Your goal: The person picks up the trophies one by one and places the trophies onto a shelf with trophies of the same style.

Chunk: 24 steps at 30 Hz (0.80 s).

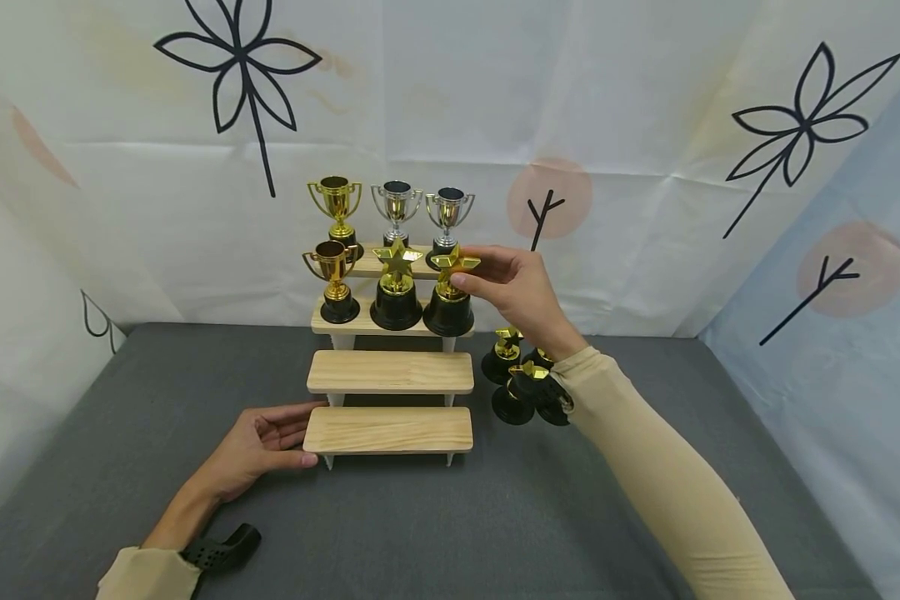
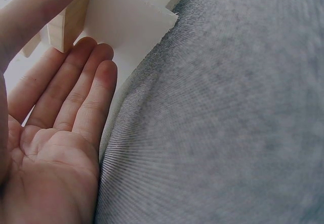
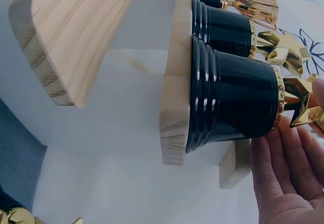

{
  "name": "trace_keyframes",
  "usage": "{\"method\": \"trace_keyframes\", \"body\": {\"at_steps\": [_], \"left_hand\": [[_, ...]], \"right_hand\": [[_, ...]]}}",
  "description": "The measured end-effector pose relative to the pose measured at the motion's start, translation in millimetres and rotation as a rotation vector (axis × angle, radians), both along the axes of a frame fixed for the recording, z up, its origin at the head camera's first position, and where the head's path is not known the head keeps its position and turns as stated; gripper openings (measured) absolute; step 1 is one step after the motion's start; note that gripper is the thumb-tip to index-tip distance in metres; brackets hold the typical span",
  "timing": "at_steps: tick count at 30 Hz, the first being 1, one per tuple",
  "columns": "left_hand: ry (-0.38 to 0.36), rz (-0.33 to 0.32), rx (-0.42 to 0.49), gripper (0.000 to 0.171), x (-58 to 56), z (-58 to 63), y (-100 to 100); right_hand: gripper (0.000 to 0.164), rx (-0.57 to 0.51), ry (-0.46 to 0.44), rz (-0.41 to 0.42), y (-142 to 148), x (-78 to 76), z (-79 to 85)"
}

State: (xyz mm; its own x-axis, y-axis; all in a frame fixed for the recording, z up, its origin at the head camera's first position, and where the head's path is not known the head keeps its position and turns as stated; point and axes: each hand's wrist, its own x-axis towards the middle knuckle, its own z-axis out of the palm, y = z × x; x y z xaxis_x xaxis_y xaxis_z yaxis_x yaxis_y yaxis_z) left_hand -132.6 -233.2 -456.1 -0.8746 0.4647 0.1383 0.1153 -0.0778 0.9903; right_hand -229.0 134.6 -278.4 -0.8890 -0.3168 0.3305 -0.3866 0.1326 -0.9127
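A stepped wooden display stand (image 1: 390,372) rises in the middle of the table. My right hand (image 1: 528,296) pinches the gold star of a black-based star trophy (image 1: 448,317) at the right end of the second step from the top. In the right wrist view, that trophy's base (image 3: 238,95) sits on the board. Left of it on the same step are another star trophy (image 1: 396,308) and a gold cup trophy (image 1: 332,262). Beside the lowest step, my left hand (image 1: 243,446) has its fingers extended, with fingertips (image 2: 105,72) right at the stand's side.
On the top step are a gold cup trophy (image 1: 335,200) and two silver cup trophies (image 1: 396,202). Several star trophies (image 1: 512,408) cluster on the grey table (image 1: 420,533) to the stand's right, below my right forearm. A printed cloth (image 1: 450,100) hangs behind.
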Motion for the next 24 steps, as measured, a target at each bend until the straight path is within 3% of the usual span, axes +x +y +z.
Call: {"method": "trace_keyframes", "body": {"at_steps": [10, 24], "left_hand": [[-0.005, 0.008, -0.009, 0.075, 0.3, 0.4, 0.3], [-0.005, 0.011, -0.003, 0.074, 1.3, 3.2, 1.7]], "right_hand": [[0.041, -0.039, -0.019, -0.011, 13.8, 5.6, -8.0], [0.042, -0.113, -0.062, -0.042, 50.0, 30.9, -30.1]]}}
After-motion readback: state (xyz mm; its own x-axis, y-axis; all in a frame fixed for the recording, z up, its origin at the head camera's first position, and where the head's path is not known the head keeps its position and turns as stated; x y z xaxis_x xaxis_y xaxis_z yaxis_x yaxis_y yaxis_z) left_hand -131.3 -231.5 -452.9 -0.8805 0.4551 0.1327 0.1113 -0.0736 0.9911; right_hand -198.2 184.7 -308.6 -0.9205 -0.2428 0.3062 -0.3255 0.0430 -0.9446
